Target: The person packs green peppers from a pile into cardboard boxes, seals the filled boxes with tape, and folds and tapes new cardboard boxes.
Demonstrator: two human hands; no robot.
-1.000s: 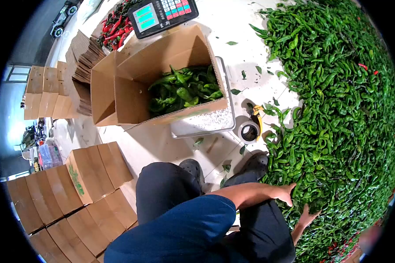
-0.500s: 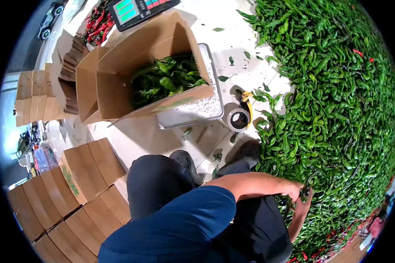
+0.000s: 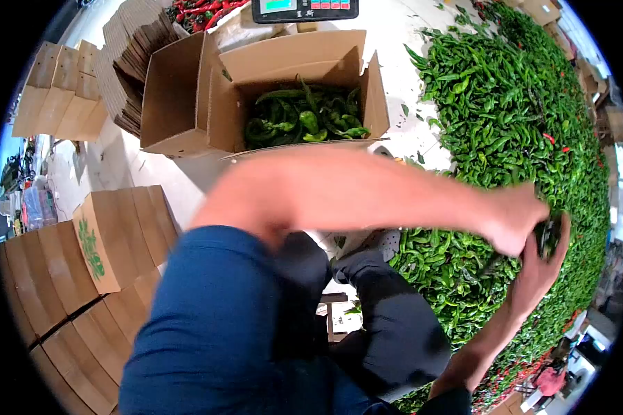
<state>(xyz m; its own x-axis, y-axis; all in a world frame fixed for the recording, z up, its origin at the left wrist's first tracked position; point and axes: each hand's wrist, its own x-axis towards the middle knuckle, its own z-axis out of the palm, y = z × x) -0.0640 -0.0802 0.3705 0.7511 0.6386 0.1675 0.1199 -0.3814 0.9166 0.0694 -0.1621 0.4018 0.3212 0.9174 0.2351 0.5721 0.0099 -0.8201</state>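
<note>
My left hand [image 3: 513, 220] is stretched out to the right over the pile of green peppers [image 3: 495, 117], its fingers closed and blurred. Just beside it, my right hand [image 3: 541, 268] curls upward. A dark green bunch of peppers [image 3: 549, 236] is held between the two hands. An open cardboard box [image 3: 291, 62] at the upper middle has green peppers [image 3: 308, 119] in its bottom. My left forearm crosses in front of the area below the box.
A scale display [image 3: 304, 10] is behind the box, near red peppers [image 3: 202, 14]. Flattened cardboard [image 3: 128, 66] leans left of the box. Closed cartons [image 3: 118, 238] are stacked at the lower left. My knees and dark shoes are below my forearm.
Both hands have risen from the pile with peppers between them, and my left forearm now spans the view. The view has shifted, and the tape roll is no longer visible.
</note>
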